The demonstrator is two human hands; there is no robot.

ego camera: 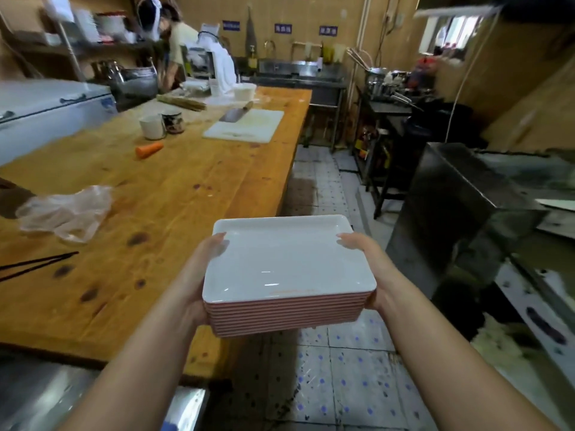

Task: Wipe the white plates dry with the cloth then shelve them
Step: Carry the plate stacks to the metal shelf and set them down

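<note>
wall signs (pixel 282 28) unreadable, chopsticks (pixel 37 265) cropped left

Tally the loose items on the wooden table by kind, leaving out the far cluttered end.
Cups: 2
Carrot pieces: 1
Cutting boards: 1
Cleavers: 1
Clear plastic gloves: 1
Dark chopsticks: 2
Total: 8

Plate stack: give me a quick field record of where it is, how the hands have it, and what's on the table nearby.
item: stack of white rectangular plates, pink edges showing down the side
position: carried in the air beside the wooden table, above the tiled floor
left hand: grips the stack's left side, thumb on the top plate's rim
right hand: grips the right side, thumb on the rim
cloth: none seen in the hands
on table: carrot, cutting board with cleaver, plastic glove
shelf: cannot tell
</note>
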